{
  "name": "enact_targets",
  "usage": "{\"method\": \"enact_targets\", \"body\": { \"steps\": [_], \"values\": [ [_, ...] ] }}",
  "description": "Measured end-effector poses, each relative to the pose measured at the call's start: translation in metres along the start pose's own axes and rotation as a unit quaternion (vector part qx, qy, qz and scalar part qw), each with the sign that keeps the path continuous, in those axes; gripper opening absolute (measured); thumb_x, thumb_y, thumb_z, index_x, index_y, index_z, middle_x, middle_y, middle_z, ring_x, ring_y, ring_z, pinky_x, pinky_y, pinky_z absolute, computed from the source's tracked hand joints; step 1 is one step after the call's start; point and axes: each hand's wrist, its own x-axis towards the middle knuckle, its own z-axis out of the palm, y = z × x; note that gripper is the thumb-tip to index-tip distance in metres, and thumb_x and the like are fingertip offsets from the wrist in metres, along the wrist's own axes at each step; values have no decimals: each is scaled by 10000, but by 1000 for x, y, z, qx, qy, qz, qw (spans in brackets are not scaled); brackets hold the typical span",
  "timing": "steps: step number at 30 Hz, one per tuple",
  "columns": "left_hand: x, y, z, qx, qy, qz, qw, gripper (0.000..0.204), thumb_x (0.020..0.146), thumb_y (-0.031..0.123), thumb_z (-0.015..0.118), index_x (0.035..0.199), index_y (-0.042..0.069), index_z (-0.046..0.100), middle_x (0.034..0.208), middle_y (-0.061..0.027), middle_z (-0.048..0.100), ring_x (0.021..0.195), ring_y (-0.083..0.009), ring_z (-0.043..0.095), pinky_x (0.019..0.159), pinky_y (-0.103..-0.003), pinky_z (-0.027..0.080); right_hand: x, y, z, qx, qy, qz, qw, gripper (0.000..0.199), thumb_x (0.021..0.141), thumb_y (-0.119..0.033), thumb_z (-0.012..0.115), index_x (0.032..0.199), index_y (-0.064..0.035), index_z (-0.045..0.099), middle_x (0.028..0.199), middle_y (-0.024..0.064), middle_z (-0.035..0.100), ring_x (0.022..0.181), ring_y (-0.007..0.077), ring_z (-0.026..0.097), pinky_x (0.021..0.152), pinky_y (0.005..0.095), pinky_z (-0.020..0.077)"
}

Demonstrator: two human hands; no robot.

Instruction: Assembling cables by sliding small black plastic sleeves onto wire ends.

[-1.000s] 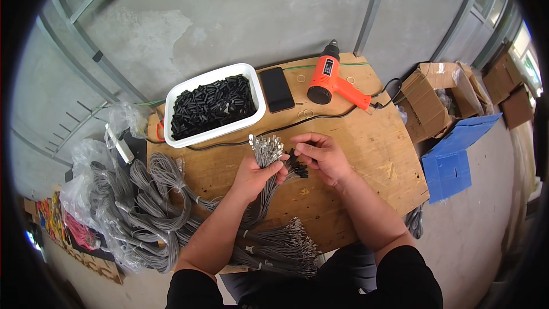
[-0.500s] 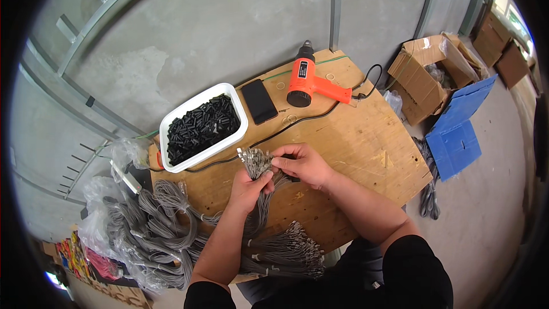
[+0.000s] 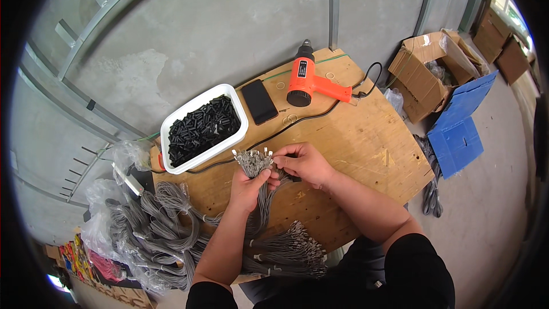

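Note:
My left hand point(image 3: 247, 190) is closed round a bundle of thin grey cables point(image 3: 251, 163), whose pale, metallic-looking tips fan upward above the fist. The cables hang down below that hand over the table edge side. At the right rim of the tips, my right hand point(image 3: 307, 166) pinches with thumb and forefinger; what sits between them is too small to make out. Something dark shows beneath its curled fingers. Beyond the hands stands a white tub point(image 3: 243, 131) filled with short black tubes point(image 3: 203, 129).
An orange heat gun point(image 3: 303, 80) and a black phone point(image 3: 259, 102) lie at the back of the wooden table point(image 3: 377, 154). A black cord crosses it. Coiled grey cables point(image 3: 171, 229) and another cable bundle point(image 3: 291, 252) cover the near left. Cardboard boxes point(image 3: 420, 86) stand right on the floor.
The cable tips in my left hand have spread wider, and the bundle is turned a little more upright. My right hand stays pinched beside them.

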Motion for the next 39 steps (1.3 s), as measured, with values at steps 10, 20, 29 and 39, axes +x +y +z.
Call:
{"method": "enact_targets", "body": {
  "steps": [10,20,29,39],
  "values": [
    [0,3,5,47,-2,-13,999,175,935,61,679,1094,1,635,885,-96,709,672,-150,655,580,-272,530,0,2,3,-23,10,-68,997,100,944,-77,687,972,19,680,818,46,686,673,60,576,595,215,462],
    [0,0,6,41,-21,-6,999,168,970,106,635,1091,-9,658,930,-108,719,693,-157,662,601,-278,534,-7,1,11,-35,-6,-140,990,145,943,-85,691,1026,33,708,790,17,669,676,70,593,622,232,499],
    [-1,1,2,19,-46,9,999,213,989,140,611,1137,-5,657,931,-126,719,674,-156,647,588,-283,514,1,-8,-1,1,73,-41,996,172,934,-107,706,1053,16,709,782,-7,648,630,30,506,553,203,419],
    [0,4,9,29,32,-14,999,156,946,65,644,1084,-5,657,872,-116,709,619,-156,623,547,-287,492,-9,-19,4,-37,50,-59,996,75,931,-53,684,949,20,687,860,45,698,759,76,612,702,247,519]
  ]
}}
